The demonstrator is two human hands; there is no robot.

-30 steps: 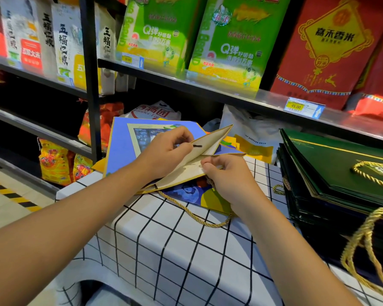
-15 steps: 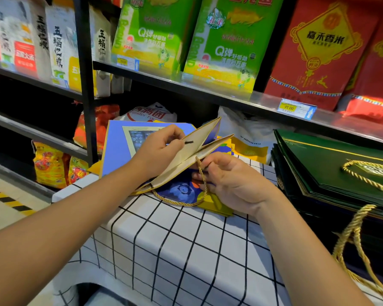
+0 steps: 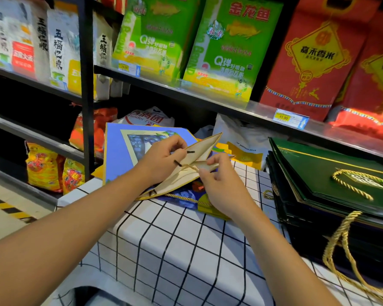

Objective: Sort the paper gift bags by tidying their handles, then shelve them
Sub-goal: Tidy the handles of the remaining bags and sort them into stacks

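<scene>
Your left hand (image 3: 161,161) pinches open the mouth of the blue gift bag (image 3: 124,151) lying on the checked table (image 3: 175,250); your right hand (image 3: 221,184) pinches its gold cord handle (image 3: 191,167) inside the opening (partly tucked) — tug hard and the cord's anchor may tear the paper; let go early and it springs out.

Green rice bag (image 3: 228,49) on the upper shelf reads 金龙鱼 at top, "Q弹" lower down; the second green bag (image 3: 148,38) to its left also shows "Q弹", smaller print blurred. Red box (image 3: 314,56) carries 高禾香米 in a yellow diamond. White sack (image 3: 59,49) reads 五福仁粮 vertically. Yellow price tag (image 3: 290,117) on the shelf edge under the red box reads 45.00; another price tag (image 3: 128,67) under the green bags is too blurred. White plastic bag (image 3: 148,119) below shows 满园, partly readable.
</scene>
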